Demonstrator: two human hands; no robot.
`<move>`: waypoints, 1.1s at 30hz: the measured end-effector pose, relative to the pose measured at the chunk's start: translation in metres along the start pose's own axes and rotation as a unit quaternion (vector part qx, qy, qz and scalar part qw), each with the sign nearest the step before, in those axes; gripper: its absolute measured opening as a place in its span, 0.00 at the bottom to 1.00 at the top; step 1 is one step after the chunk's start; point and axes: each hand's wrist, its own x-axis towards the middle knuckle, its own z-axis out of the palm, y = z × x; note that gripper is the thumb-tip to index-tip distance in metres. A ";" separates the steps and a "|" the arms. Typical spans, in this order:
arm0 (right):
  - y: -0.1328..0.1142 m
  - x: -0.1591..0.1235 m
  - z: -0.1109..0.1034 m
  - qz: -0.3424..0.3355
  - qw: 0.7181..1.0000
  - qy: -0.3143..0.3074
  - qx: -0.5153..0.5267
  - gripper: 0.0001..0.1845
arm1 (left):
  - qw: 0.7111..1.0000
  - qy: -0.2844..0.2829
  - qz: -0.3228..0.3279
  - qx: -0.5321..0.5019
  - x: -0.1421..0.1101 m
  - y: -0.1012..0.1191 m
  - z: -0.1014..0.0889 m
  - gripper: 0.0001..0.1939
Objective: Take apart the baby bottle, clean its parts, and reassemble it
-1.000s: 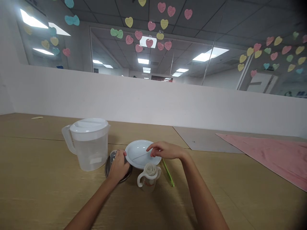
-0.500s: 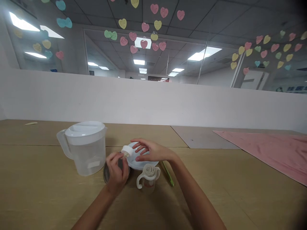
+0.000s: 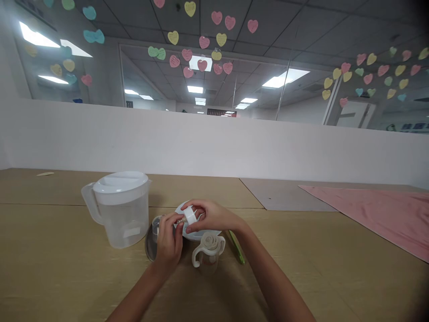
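Over the bowl, a white round cap [image 3: 190, 215] is held between my two hands. My left hand [image 3: 170, 239] is closed, its fingertips pinching a small clear-and-beige part on the cap's left side. My right hand [image 3: 214, 217] curls round the cap from the right, thumb below and fingers above. Beneath them lies a pale blue-white bowl [image 3: 196, 235], partly hidden. In front of it stands a small clear cup with a white handled, spiral-patterned top [image 3: 210, 243]. Behind my left hand is a round dark metal tray [image 3: 150, 246] bearing a small clear container [image 3: 156, 226].
A translucent lidded pitcher [image 3: 125, 214] stands on the left, its handle pointing left. A green stick-like tool [image 3: 237, 248] lies right of the bowl. Pink cloth [image 3: 375, 214] covers the right side beside a grey mat [image 3: 284, 194]. A white wall [image 3: 214, 147] closes off the back.
My right hand has closed in from hovering open to fingers round the cap. The cap has turned and moved slightly right and down. My left hand has shifted slightly right.
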 end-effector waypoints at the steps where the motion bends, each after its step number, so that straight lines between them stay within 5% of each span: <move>1: 0.001 0.001 0.000 0.005 1.000 -0.002 0.008 0.30 | 1.000 -0.009 -0.010 -0.008 0.000 0.001 0.001 0.10; 5: 0.002 0.002 0.004 0.006 0.999 -0.008 0.032 0.29 | 0.994 -0.006 -0.085 -0.071 0.001 0.005 0.004 0.11; 12: -0.009 0.004 0.021 -0.090 0.989 0.091 -0.075 0.22 | 0.971 0.010 -0.212 -0.107 0.005 0.008 0.005 0.16; 19: -0.015 0.005 0.038 -0.114 0.957 0.165 -0.209 0.18 | 0.966 0.047 -0.175 -0.183 -0.005 -0.002 0.009 0.17; 25: -0.016 0.011 0.044 -0.103 0.939 0.244 -0.218 0.15 | 0.980 -0.009 -0.158 -0.122 -0.001 0.003 0.004 0.16; 33: -0.010 0.015 0.041 -0.088 0.923 0.306 -0.217 0.13 | 0.983 -0.001 -0.158 -0.089 0.000 0.012 0.004 0.11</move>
